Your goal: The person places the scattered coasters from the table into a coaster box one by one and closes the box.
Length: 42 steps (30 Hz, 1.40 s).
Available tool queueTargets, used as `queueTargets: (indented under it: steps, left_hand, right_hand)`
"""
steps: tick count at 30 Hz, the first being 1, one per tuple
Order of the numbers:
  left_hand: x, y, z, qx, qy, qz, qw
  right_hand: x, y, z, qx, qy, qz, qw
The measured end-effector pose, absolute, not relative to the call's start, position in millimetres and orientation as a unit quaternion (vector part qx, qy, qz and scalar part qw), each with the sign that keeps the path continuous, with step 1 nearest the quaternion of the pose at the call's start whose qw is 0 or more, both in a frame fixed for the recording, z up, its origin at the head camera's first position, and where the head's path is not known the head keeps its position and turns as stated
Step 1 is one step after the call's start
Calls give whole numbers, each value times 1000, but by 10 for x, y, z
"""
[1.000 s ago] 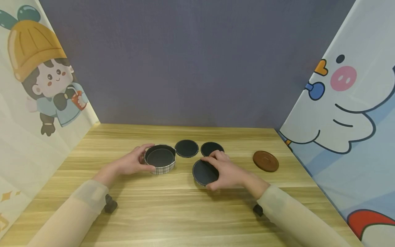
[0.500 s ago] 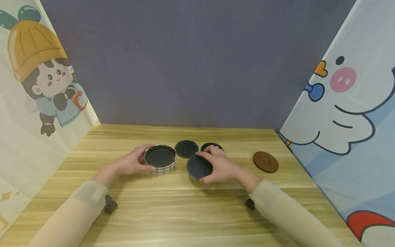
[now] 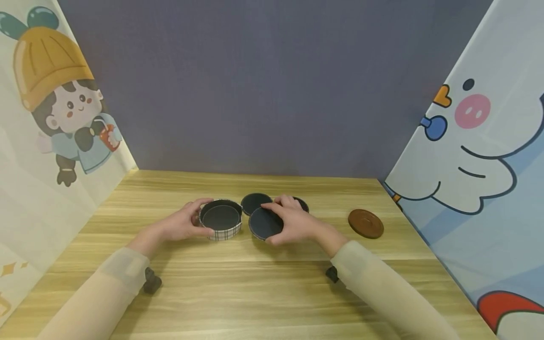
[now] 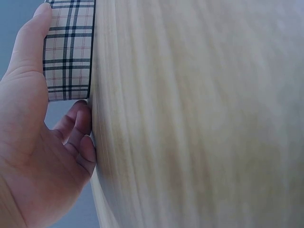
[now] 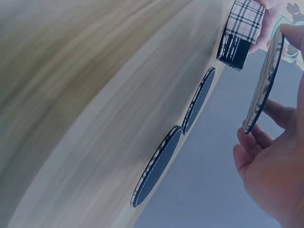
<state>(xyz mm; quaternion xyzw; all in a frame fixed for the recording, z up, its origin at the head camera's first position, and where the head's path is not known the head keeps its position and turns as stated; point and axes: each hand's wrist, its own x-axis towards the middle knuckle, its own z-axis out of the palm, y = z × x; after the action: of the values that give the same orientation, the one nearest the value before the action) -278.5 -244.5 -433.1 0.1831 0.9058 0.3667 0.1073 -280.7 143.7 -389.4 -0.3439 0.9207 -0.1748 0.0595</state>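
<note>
My left hand (image 3: pixel 184 222) grips a round coaster holder (image 3: pixel 224 234) by its left side. Its wall is plaid (image 4: pixel 69 52), the inside is black, and a notch opens at its right. In my right hand (image 3: pixel 295 225) a round coaster (image 3: pixel 263 224) is pinched at its edge between thumb and fingers. Black on top and plaid below, this coaster (image 5: pixel 266 78) is off the table and tilted, just right of the holder. Behind it lie two more black coasters, one (image 3: pixel 254 202) near the holder and another (image 3: pixel 303 204) partly hidden by my right hand.
A brown round disc (image 3: pixel 366 223) lies flat at the right of the wooden table (image 3: pixel 238 293). A grey panel (image 3: pixel 263 85) stands along the back edge, with cartoon-printed sheets at both sides.
My right hand has carried the coaster leftward and slightly back, closer to the holder, and now covers more of the rear right coaster. My left hand and the holder have stayed put.
</note>
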Motion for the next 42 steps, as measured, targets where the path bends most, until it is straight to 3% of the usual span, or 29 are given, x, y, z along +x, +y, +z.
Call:
queueTargets:
  steps: [27, 42]
  left_hand:
    - [-2800, -2458, -4341, 189, 906, 363, 105]
    - [-2794, -2452, -4328, 186, 903, 371, 113]
  right_hand:
    - [-3065, 1023, -3951, -344, 915, -191, 85]
    - [-3155, 793, -3940, -337, 921, -185, 69]
